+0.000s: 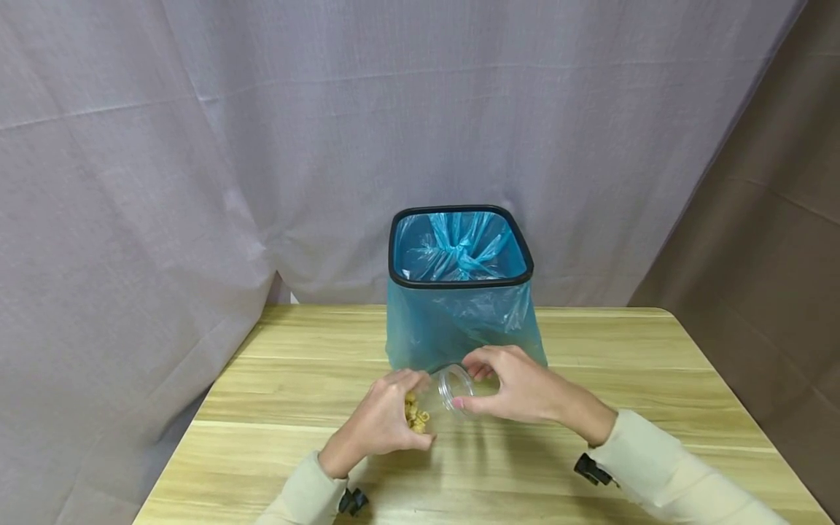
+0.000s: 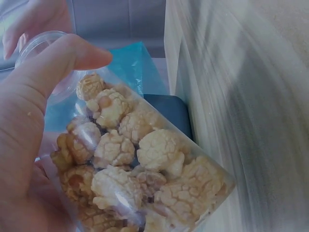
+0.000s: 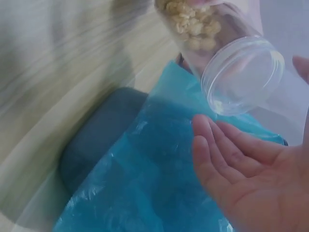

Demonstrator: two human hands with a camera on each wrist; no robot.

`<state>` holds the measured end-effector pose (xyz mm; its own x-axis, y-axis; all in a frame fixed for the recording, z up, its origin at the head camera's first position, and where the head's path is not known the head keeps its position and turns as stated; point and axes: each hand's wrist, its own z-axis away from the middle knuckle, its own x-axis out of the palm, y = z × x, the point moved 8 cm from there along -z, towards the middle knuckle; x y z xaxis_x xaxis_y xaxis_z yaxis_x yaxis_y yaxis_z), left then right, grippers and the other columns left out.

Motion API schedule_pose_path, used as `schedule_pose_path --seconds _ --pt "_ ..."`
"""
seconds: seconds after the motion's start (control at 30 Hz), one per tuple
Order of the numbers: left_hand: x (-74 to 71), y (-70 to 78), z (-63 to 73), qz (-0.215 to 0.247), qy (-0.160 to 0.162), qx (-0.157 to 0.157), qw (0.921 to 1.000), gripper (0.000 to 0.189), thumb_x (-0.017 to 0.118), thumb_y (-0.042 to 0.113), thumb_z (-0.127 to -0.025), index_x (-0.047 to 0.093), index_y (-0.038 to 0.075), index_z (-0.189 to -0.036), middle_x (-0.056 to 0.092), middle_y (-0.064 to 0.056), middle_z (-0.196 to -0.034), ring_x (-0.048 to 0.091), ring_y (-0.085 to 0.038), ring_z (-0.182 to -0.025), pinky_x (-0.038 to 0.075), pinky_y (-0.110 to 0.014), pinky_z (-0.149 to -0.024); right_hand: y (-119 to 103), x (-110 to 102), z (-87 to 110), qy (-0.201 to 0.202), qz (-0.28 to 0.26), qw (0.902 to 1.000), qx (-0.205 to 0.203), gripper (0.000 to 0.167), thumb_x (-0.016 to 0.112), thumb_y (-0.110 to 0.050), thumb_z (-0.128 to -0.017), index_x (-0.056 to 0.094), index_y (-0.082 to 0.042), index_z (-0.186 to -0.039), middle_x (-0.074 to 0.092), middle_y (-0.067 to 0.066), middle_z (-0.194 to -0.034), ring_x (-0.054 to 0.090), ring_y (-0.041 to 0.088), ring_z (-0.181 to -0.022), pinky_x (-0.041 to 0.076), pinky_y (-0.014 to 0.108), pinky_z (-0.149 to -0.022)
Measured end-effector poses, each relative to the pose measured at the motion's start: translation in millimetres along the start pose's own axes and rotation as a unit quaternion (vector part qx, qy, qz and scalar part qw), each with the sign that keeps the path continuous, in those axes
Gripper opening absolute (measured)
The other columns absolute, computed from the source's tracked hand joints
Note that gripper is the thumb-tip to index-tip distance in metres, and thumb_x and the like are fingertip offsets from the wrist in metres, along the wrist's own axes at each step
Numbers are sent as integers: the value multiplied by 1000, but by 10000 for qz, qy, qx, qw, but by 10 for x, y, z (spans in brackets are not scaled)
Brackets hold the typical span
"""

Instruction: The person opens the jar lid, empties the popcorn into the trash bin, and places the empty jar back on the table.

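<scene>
My left hand (image 1: 383, 415) grips a clear plastic jar (image 2: 145, 159) from its side, fingers and thumb wrapped round it. Inside are pieces of golden caramel popcorn (image 2: 161, 150), gathered toward the base. The jar lies tilted on its side in the air, its clear round lid end (image 3: 241, 77) pointing toward my right hand (image 1: 518, 386). That right hand holds nothing; its palm faces the lid end with fingers loosely extended. In the right wrist view the fingertips (image 3: 202, 123) are just below the lid end.
A bin with a black rim (image 1: 459, 284) and a blue plastic liner (image 1: 459, 328) stands just beyond my hands. Its liner is knotted inside. The wood-grain table (image 1: 295, 386) runs back to a grey curtain (image 1: 328, 146); a brown curtain (image 1: 755, 255) hangs on the right.
</scene>
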<state>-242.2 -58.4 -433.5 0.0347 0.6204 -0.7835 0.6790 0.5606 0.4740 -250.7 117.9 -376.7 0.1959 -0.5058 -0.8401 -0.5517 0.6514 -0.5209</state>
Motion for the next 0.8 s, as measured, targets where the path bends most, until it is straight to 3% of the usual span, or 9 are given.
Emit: schedule_pose_path --seconds 0.13,0.27,0.53,0.7,0.8 --pt "2 -2 0 36 -25 -25 10000 76 95 33 -61 68 3 -126 76 -9 -116 72 -24 -105 62 -34 -92 30 49 2 -71 -73 9997 202 62 77 -60 -88 72 -5 -118 74 -2 -102 70 13 -95 63 36 -87" --pt "4 -4 -3 19 -3 2 10000 77 96 33 -61 68 3 -126 76 -9 -116 72 -23 -105 62 -35 -91 30 83 15 -140 -34 9998 164 63 78 -59 -87 71 -6 -120 74 -1 -105 69 12 -96 62 35 -88" --pt "23 7 -18 -45 40 135 9999 76 95 34 -61 68 5 -126 77 -8 -114 72 -21 -102 62 -32 -90 -73 52 39 -133 76 9975 -683 61 84 -47 -86 66 -9 -131 72 -1 -117 69 12 -105 62 37 -92" --pt "21 11 -21 20 24 164 9999 76 96 33 -61 68 4 -126 76 -9 -114 73 -23 -102 62 -33 -91 -165 -1 75 -167 451 9890 -1396 73 90 -32 -82 60 -7 -143 68 1 -133 68 17 -117 62 39 -98" --pt "18 10 -22 23 10 171 9998 75 95 33 -62 68 5 -125 76 -8 -114 73 -24 -102 62 -33 -91 -200 -29 95 -255 631 9854 -1557 80 91 -33 -82 55 -5 -148 64 5 -145 66 22 -127 60 43 -103"
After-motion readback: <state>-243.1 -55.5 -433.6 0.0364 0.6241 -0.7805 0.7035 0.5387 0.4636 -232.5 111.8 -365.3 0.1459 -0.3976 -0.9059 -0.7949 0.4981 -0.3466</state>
